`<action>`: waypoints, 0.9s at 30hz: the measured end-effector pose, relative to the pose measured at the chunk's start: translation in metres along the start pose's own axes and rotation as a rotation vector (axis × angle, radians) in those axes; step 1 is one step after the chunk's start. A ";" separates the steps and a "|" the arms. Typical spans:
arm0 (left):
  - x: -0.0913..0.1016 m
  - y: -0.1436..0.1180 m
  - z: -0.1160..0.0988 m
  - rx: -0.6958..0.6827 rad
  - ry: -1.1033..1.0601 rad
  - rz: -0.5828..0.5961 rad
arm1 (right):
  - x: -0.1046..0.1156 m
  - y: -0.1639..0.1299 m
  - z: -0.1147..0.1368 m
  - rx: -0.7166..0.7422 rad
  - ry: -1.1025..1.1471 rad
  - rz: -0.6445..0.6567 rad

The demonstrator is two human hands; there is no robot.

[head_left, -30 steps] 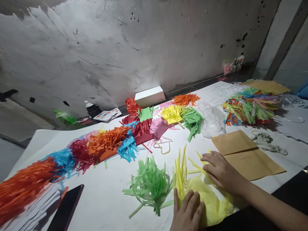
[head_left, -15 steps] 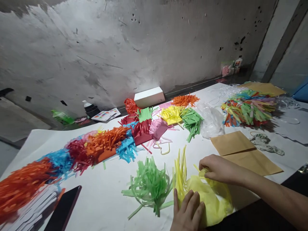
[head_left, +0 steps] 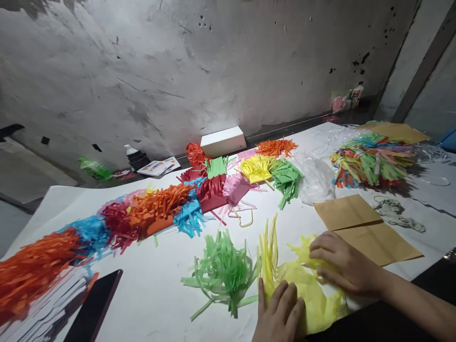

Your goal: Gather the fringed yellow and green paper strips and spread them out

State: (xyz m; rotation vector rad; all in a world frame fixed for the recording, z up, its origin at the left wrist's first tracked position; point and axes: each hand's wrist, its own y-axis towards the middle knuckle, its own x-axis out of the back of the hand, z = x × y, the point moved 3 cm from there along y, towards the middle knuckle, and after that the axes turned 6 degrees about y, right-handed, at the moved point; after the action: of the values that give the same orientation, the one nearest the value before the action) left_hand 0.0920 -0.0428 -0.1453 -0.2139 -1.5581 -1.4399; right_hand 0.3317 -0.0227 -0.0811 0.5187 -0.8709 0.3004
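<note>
— Yellow paper is lying at the near edge of the tabletop, just right of the green strips. What are the fingers doing?

— The left hand is pressing flat on the paper's near left part, fingers straight and close together, gripping nothing. The right hand is resting on its far right side, fingers loosely curled over a crumpled fold; whether they are pinching it, I cannot tell.

— Which way is the paper pointing?

— Its cut fringe is standing up at the left, strips pointing away toward the wall; the long axis is running left to right.

— Anything hard to make out?

— The left wrist is being cut off by the bottom edge, and the paper's near edge is hiding under both hands. Brown paper is lying just beyond the right hand.
</note>
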 end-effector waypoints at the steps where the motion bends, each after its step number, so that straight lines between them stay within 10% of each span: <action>1: 0.001 0.001 0.000 0.000 -0.002 0.003 | 0.002 0.003 -0.006 -0.095 0.026 -0.037; 9: -0.002 -0.003 0.000 0.007 0.013 -0.017 | -0.021 0.037 -0.041 -0.379 0.146 0.054; 20: 0.004 -0.003 0.006 -0.091 0.049 0.120 | -0.005 0.003 -0.006 0.173 0.062 0.013; 27: 0.004 0.022 0.001 0.063 -0.056 -0.012 | -0.012 -0.019 -0.006 0.285 -0.045 -0.033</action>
State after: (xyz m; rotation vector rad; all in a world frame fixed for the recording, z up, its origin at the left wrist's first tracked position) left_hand 0.1045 -0.0380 -0.1275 -0.2099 -1.6501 -1.4025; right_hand 0.3373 -0.0354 -0.0994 0.8062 -0.8668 0.3872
